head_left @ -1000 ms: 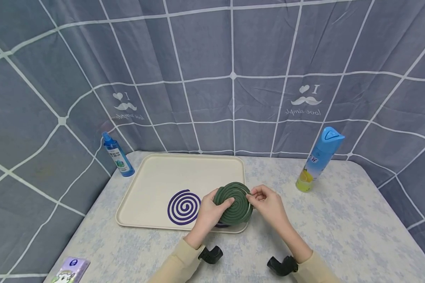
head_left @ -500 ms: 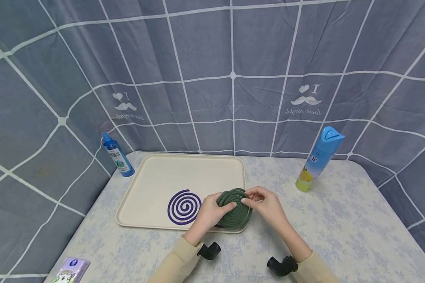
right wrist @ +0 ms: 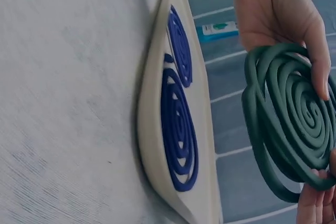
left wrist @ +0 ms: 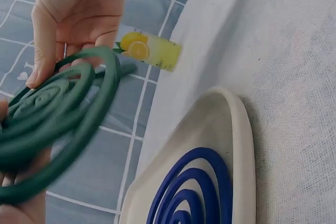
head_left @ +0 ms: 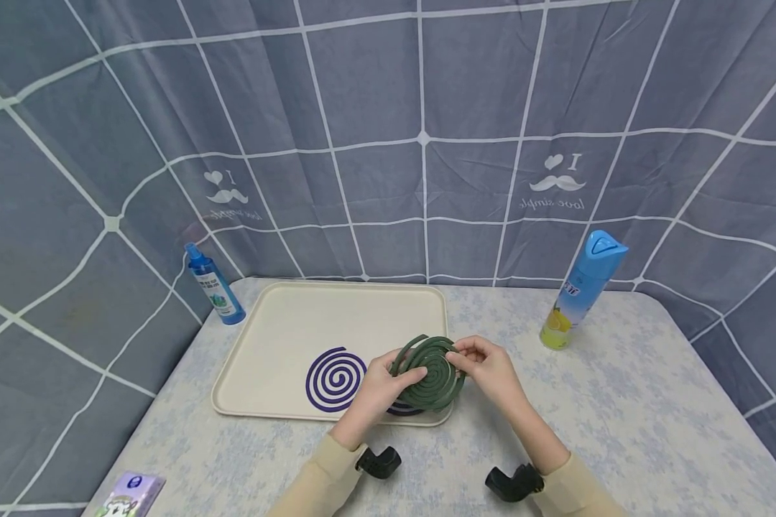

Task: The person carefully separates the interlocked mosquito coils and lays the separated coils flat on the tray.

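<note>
Green mosquito coils [head_left: 432, 384], apparently two nested spirals, are held above the right end of a cream tray [head_left: 284, 309]. My left hand [head_left: 383, 388] grips their left side, its thumb lying across the face. With thumb and fingers, my right hand [head_left: 491, 370] pinches the upper right edge. The left wrist view shows the outer green loops [left wrist: 107, 77] standing apart from the inner spiral. On the tray lies a blue coil [head_left: 336, 379]; a second blue coil [right wrist: 179, 129] beside it is mostly hidden under the green ones in the head view.
A blue spray bottle [head_left: 216, 287] stands left of the tray. To the right is a tall blue and yellow aerosol can [head_left: 582, 291]. A purple tissue pack [head_left: 129, 494] lies at the front left. A grey grid-patterned curtain [head_left: 375, 179] hangs behind the table [head_left: 621, 416].
The green coils dipped slightly, then rose and tilted. Some outer loops have spread away at the upper left, and more of the second blue coil shows. Both hands keep hold.
</note>
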The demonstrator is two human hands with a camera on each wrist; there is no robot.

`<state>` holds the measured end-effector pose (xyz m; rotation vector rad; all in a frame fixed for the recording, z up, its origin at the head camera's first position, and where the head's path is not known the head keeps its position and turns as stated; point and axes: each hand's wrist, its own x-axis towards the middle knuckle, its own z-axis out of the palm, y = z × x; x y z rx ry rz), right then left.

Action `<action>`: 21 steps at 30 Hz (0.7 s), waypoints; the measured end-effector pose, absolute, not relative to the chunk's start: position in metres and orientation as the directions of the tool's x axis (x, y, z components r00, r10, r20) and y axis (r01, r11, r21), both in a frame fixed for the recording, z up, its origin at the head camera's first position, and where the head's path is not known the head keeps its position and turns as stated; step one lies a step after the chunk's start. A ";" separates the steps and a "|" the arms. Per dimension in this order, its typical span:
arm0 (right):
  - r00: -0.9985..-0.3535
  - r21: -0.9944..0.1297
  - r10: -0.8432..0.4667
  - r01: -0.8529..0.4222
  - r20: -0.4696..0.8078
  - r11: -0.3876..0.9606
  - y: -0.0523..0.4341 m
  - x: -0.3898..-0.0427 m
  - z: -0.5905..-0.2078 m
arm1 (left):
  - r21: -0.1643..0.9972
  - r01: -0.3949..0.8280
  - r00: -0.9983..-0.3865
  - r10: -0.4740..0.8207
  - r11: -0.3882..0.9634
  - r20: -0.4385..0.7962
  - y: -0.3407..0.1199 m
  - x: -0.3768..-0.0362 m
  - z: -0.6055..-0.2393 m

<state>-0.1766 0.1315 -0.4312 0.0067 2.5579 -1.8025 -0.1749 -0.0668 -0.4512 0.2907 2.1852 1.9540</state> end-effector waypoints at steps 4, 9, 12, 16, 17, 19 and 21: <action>-0.999 -0.930 -0.036 -0.039 0.028 0.364 0.132 -0.175 -0.431 | 0.982 0.073 -0.968 0.250 0.175 0.027 -0.068 -0.174 -0.450; -0.978 -0.832 -0.103 -0.207 0.179 0.515 0.132 -0.174 -0.429 | 0.925 0.196 -0.953 0.284 0.325 0.103 -0.069 -0.175 -0.444; -0.972 -0.810 -0.108 -0.234 0.209 0.538 0.131 -0.175 -0.428 | 0.919 0.210 -0.946 0.305 0.333 0.106 -0.069 -0.177 -0.442; -0.989 -0.868 -0.072 -0.146 0.127 0.475 0.130 -0.176 -0.428 | 0.960 0.143 -0.953 0.297 0.242 0.067 -0.071 -0.179 -0.445; -0.994 -0.891 -0.058 -0.110 0.094 0.440 0.130 -0.176 -0.427 | 0.968 0.126 -0.956 0.288 0.219 0.059 -0.071 -0.178 -0.446; -0.999 -0.935 -0.033 -0.035 0.025 0.353 0.130 -0.176 -0.427 | 0.980 0.095 -0.963 0.264 0.173 0.047 -0.071 -0.179 -0.448; -0.999 -0.966 -0.013 0.029 -0.033 0.257 0.130 -0.176 -0.426 | 0.987 0.081 -0.969 0.244 0.139 0.045 -0.071 -0.179 -0.451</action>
